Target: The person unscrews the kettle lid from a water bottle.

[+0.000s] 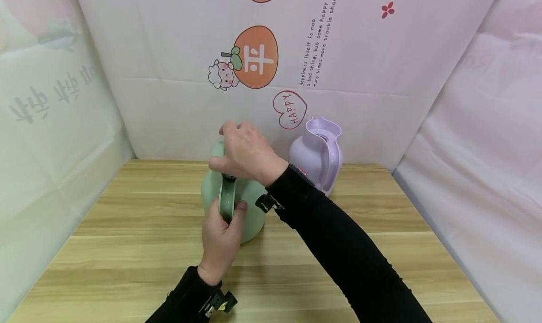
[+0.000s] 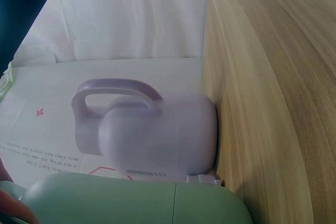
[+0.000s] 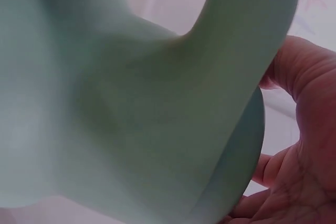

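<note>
A green thermos jug (image 1: 252,214) stands upright on the table, its handle towards me. My left hand (image 1: 222,243) grips that handle, thumb and fingers wrapped round its lower part. Over the jug's top, my right hand (image 1: 250,156) holds it with bent fingers, covering most of the mouth. A small dark part shows under the palm; whether the fingers pinch a stopper there is hidden. In the right wrist view the green rim (image 3: 236,166) is close to the right hand (image 3: 315,108). The left wrist view catches the jug's side (image 2: 131,200) along the bottom.
Behind and to the right, a lilac thermos jug (image 1: 309,156) of the same kind stands upright with its handle towards me. Both are on a wood-grain table (image 1: 127,247). A printed white cloth (image 1: 169,106) hangs behind, and pale sheets close off both sides.
</note>
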Tool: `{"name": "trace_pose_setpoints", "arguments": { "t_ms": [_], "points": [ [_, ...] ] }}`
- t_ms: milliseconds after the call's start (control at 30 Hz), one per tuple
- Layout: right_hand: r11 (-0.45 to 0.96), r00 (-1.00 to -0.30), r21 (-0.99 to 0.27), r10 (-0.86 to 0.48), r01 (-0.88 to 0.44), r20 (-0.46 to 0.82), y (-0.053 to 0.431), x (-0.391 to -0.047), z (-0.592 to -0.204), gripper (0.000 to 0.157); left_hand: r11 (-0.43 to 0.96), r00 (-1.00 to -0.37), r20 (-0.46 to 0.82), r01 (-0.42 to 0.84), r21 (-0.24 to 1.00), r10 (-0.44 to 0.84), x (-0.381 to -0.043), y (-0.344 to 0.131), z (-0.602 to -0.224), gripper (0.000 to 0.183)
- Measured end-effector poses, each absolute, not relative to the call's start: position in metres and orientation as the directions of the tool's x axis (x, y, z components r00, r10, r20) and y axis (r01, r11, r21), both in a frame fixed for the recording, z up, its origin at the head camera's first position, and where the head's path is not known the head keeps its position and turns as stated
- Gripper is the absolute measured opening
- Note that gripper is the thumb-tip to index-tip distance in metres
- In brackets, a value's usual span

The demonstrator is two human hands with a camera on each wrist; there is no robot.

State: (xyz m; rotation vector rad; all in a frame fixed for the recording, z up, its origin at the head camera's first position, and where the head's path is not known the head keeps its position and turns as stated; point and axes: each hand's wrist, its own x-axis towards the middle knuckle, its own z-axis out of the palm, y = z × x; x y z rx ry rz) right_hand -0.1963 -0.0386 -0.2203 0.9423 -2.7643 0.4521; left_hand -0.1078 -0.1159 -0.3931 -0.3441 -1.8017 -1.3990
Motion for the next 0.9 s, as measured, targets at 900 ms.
{"name": "trace_pose_setpoints", "arguments": {
  "t_ms": [900],
  "points": [
    [0.712,-0.762,-0.280,-0.626,-0.644,0.163,-0.0459,-0.1974,-0.2155,0.064,0.369,-0.616,0.750,0.657,0.657,-0.240,-0.1077,-0.1172,-0.3969,0.011]
  ]
}}
